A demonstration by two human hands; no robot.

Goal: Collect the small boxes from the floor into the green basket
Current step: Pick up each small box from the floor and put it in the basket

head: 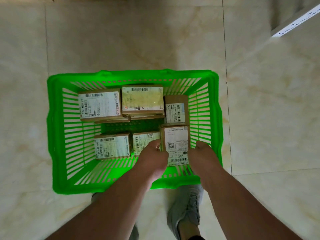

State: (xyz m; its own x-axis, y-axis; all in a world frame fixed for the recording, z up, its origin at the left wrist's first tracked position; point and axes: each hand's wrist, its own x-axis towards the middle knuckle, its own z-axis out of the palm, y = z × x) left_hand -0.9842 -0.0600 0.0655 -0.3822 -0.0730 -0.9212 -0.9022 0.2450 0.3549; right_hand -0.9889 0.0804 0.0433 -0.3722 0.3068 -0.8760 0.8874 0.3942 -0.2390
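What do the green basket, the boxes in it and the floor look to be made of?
Green slotted basket: apparently moulded plastic, uniform bright colour, slatted walls. Small brown boxes, such as the one held by both hands: likely cardboard, matte, with white printed paper labels. Cream veined floor: probably glossy ceramic or stone tile, visible grout lines.

My left grip [153,157] hides part of the middle front box [144,141]; label print there is too blurred for me to read.
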